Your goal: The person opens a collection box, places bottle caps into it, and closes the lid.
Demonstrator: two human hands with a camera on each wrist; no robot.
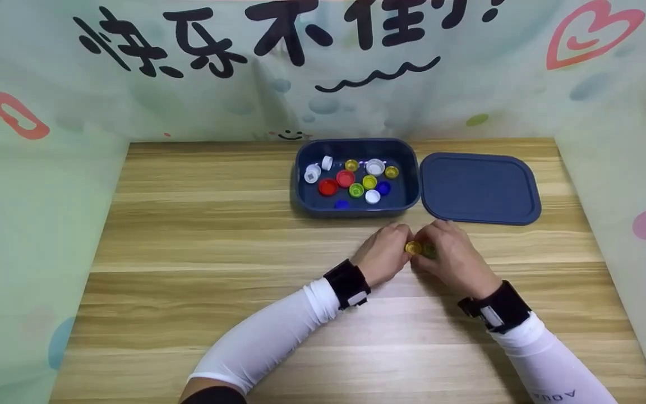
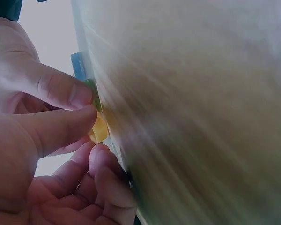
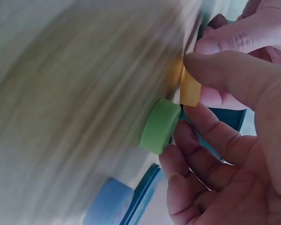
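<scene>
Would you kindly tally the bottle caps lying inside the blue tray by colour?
White caps: 4
Yellow caps: 3
Red caps: 2
Blue caps: 2
Green caps: 1
Total: 12

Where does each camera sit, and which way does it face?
Head: above, facing forward and down at the table; shows both forearms, left hand, right hand, blue box, lid.
Left wrist: at that wrist, close on the fingers pinching a yellow cap.
Right wrist: close on a green cap against the tabletop.
Shared: all three show the yellow cap.
</scene>
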